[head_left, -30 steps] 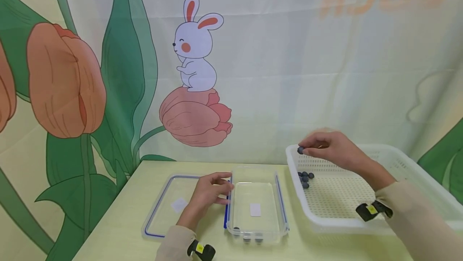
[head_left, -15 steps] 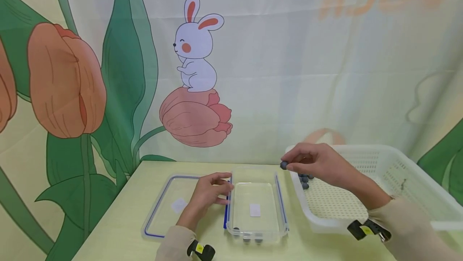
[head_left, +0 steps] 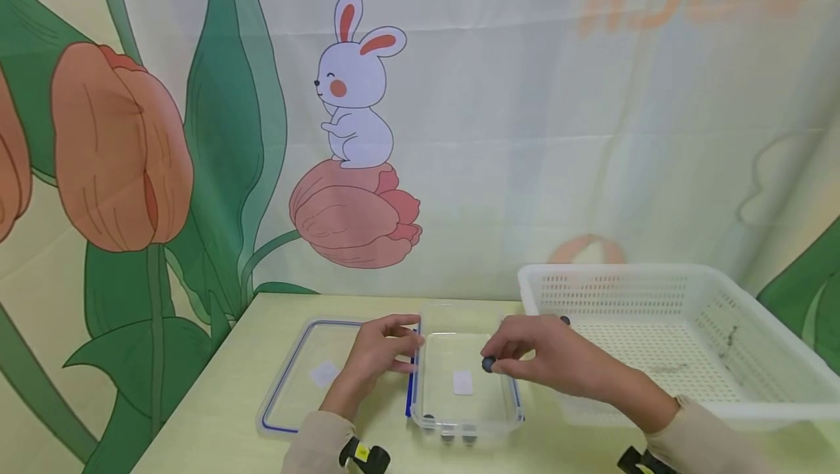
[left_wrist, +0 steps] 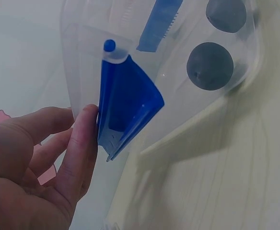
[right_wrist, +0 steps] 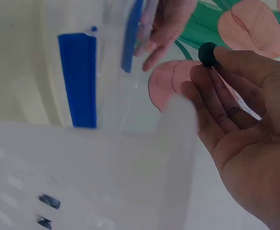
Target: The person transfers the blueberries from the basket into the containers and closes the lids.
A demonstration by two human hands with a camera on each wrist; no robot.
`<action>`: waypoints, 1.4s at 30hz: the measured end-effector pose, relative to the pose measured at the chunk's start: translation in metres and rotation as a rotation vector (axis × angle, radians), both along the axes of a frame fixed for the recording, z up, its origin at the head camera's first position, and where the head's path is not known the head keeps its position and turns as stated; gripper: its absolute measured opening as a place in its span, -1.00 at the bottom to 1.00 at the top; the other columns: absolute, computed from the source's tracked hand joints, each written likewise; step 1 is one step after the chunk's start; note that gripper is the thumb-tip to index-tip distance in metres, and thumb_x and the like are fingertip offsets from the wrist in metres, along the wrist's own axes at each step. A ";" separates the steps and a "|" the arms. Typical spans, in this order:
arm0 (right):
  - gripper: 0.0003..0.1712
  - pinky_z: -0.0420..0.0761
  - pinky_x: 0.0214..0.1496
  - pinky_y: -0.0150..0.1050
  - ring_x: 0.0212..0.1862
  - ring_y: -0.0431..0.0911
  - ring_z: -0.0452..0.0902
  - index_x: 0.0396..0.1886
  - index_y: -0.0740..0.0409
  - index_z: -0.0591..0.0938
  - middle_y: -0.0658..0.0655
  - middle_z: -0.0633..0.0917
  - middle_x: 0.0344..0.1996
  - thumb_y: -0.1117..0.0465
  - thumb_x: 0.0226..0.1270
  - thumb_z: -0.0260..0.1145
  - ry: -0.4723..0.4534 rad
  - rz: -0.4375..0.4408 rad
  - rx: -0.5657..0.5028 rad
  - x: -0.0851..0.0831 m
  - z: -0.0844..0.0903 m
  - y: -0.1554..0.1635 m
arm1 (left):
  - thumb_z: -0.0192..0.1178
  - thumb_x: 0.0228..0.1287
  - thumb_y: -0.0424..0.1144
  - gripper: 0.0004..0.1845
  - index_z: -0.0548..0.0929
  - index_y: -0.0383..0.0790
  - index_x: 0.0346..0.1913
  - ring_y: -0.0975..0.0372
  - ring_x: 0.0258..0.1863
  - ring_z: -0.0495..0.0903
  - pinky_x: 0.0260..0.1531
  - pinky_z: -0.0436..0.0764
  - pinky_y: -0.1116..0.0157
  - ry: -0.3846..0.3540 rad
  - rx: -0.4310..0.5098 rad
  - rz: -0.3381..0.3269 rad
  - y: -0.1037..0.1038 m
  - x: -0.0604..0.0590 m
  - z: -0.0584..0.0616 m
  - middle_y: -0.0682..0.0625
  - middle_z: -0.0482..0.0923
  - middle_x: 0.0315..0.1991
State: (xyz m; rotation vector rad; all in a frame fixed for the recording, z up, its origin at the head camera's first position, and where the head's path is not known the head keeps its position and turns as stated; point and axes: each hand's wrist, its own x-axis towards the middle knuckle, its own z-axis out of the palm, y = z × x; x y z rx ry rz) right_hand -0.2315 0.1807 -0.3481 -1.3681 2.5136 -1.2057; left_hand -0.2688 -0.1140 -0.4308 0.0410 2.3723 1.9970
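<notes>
Pinched between my right hand's (head_left: 554, 354) thumb and fingertips, a blueberry (head_left: 488, 364) hangs over the right side of a clear plastic food container (head_left: 446, 354). The right wrist view also has this dark round berry (right_wrist: 207, 54) at the fingertips, palm visible. My left hand (head_left: 377, 350) rests its extended fingers against the container's left side, beside a blue hinged latch (left_wrist: 125, 103) in the left wrist view. A few blueberries (left_wrist: 210, 66) lie inside the container at its near end.
A clear lid with a blue seal (head_left: 295, 386) lies flat left of the container, partly behind my left hand. At right stands a white perforated basket (head_left: 643, 275); a blueberry (head_left: 565, 321) shows in it past my right hand. A printed curtain (head_left: 492, 131) hangs behind the table.
My right hand has carried the blueberry left and down, from over the basket's left rim to over the container. My left hand stays at the container's side.
</notes>
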 end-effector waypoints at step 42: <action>-0.77 0.78 -0.09 -0.29 -0.16 -0.31 0.69 -0.06 0.04 0.78 -0.14 0.73 -0.15 0.42 0.41 0.44 0.115 -0.013 0.180 0.000 0.013 0.007 | 0.45 0.36 -0.35 -0.52 0.69 -0.26 0.32 0.13 -0.24 0.74 -0.36 0.83 0.20 -0.014 0.017 0.001 0.000 -0.002 -0.001 -0.14 0.67 -0.08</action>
